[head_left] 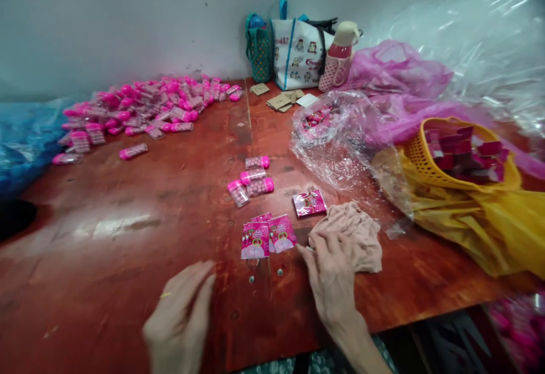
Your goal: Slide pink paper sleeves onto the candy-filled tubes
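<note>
Red-brown wooden table against grey wall

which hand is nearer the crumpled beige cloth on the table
Right. The right hand lies against the lower left edge of the crumpled beige cloth, fingers touching it. The left hand hovers far to the cloth's left, near the table's front edge, holding nothing visible.

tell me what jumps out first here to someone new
A big heap of pink tubes fills the far left of the red table. At right a yellow basket holds dark red boxes. Up front, the right hand rests by a beige cloth, beside pink packets.
</note>
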Demonstrator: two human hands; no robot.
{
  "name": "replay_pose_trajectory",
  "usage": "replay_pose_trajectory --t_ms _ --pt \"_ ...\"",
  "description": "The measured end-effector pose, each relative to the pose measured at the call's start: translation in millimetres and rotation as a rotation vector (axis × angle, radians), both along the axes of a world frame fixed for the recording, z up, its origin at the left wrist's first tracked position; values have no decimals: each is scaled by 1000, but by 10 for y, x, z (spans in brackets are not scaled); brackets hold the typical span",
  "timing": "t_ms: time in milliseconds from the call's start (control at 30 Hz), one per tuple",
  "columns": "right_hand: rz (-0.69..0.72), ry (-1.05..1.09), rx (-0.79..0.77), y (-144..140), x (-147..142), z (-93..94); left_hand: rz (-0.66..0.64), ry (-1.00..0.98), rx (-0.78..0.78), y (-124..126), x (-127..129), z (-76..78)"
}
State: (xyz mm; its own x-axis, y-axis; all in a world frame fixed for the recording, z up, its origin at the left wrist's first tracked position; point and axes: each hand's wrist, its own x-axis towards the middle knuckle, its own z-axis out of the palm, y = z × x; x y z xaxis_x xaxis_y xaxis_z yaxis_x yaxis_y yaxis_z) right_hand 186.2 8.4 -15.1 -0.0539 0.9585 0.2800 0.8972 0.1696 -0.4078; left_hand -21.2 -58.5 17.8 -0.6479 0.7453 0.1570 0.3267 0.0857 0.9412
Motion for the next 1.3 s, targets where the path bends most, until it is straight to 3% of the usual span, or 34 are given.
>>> replay_pose_trajectory --t_ms 67,167,300,567,733,833,900,1000,1067,1167,1300 --pt "51 67 -13 -9 -163 13 -267 398 -13 267 126 -163" --pt "64 115 -71 25 -313 -37 -442 647 -106 497 296 -441" --pt "53 144 -114 86 -330 -131 -441 820 -197 477 384 -665" --pt "62 231 -68 89 -322 -184 -427 890 -224 413 381 -682" --pt "92 317 45 81 -294 -233 -398 654 -103 415 399 -600" --pt "124 382 135 61 -281 -261 -274 253 -21 428 439 -487" --pt "176 417 175 39 -280 -264 -214 -17 -46 467 491 -416" --pt "282 464 181 -7 -293 -234 -239 -286 -129 564 590 -354" --pt "302 512 158 -39 -310 -191 -245 -446 -149 624 643 -339" --pt "207 608 93 -70 -345 -115 -199 -653 -131 667 680 -320" --pt "125 902 -223 -66 -387 -47 -130 -822 -98 658 692 -273"
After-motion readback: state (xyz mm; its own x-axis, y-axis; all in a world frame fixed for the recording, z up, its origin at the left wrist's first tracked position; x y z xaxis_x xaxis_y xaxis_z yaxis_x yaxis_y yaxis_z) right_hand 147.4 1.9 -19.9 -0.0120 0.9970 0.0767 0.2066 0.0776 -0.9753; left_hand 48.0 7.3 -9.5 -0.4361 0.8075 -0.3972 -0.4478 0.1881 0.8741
